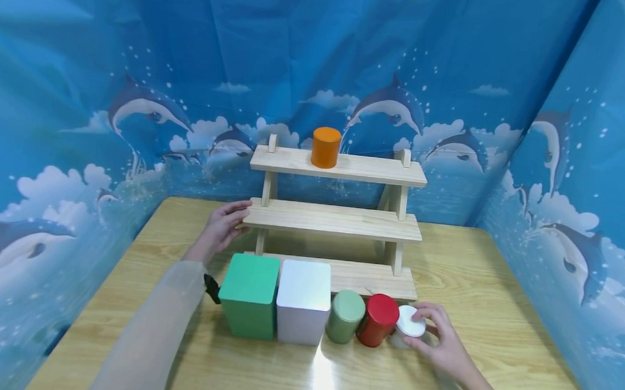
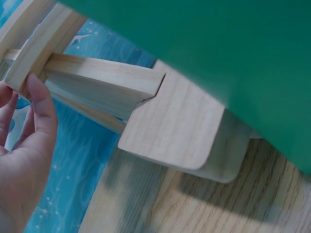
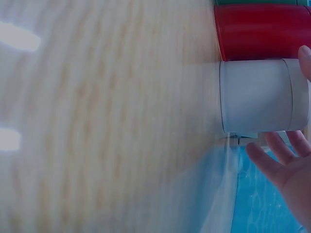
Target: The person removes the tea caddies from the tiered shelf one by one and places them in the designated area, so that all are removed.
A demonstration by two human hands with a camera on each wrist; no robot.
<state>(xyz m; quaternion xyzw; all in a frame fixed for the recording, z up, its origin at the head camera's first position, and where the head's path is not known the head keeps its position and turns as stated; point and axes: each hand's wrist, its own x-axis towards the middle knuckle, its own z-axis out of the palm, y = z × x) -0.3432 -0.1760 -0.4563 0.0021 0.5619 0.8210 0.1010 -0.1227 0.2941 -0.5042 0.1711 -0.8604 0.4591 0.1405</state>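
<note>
My left hand (image 1: pixel 223 225) pinches the left end of the middle board of a three-step wooden display rack (image 1: pixel 332 219); the left wrist view shows the thumb and fingers at that board's end. At the front right, my right hand (image 1: pixel 443 343) grips a small white canister (image 3: pixel 257 95) round its lid. The canister stands upright on the table, beside a red canister (image 1: pixel 377 320). Left of the red one are a light green canister (image 1: pixel 345 316), a white box (image 1: pixel 303 302) and a green box (image 1: pixel 249 298), all in a row before the rack.
An orange canister (image 1: pixel 325 148) stands on the rack's top board. The row of boxes and canisters partly hides the bottom board. Blue dolphin-print curtains (image 1: pixel 310 52) hang behind and beside the wooden table (image 1: pixel 463 276).
</note>
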